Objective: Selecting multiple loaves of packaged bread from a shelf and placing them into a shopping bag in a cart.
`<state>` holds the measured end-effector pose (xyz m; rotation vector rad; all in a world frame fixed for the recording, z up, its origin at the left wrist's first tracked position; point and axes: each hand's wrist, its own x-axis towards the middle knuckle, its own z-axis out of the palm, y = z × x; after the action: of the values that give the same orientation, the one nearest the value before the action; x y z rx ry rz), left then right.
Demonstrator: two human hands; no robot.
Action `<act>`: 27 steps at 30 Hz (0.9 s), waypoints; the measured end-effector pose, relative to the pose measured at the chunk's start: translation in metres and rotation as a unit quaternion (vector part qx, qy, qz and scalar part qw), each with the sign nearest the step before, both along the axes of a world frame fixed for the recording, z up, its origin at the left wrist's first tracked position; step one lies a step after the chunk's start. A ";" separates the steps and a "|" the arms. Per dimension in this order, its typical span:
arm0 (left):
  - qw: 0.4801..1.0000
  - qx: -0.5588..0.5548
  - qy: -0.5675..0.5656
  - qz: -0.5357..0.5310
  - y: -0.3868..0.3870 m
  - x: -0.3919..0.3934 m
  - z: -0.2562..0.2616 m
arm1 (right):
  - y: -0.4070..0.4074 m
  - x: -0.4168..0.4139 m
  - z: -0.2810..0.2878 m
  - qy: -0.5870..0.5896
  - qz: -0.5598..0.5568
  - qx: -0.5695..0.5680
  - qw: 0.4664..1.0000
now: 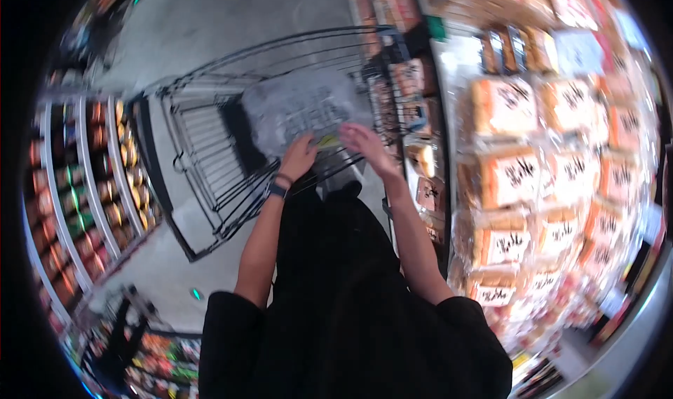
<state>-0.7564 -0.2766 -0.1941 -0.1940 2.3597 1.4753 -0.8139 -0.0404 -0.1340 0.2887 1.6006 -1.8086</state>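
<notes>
A large pale plastic bag (pixel 294 110) bearing dark writing lies in a black wire shopping cart (pixel 202 152) in front of me. My left hand (pixel 298 157), with a dark band on its wrist, is at the bag's near edge; blur hides whether its fingertips grip it. My right hand (pixel 363 144) is over the bag's near right corner, fingers loosely bent and apart, with nothing visible in them. Between the two hands shows a small yellow-green patch (pixel 327 141), too blurred to name.
Bagged bread loaves (pixel 507 178) in rows fill a display on the right, close beside the cart. Shelves of packaged goods (pixel 84 189) stand at left. Grey floor (pixel 252 10) stretches beyond the cart. A dark-clothed person (pixel 123 330) is at the lower left.
</notes>
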 end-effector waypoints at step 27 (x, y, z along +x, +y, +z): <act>0.885 0.278 -0.121 -0.355 0.316 0.097 0.223 | 0.274 0.304 0.261 0.365 -0.159 0.197 0.896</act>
<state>-0.6593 0.0395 0.0291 0.5419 1.4649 1.5302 -0.5098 0.2337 0.1273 0.0391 2.5879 -1.9413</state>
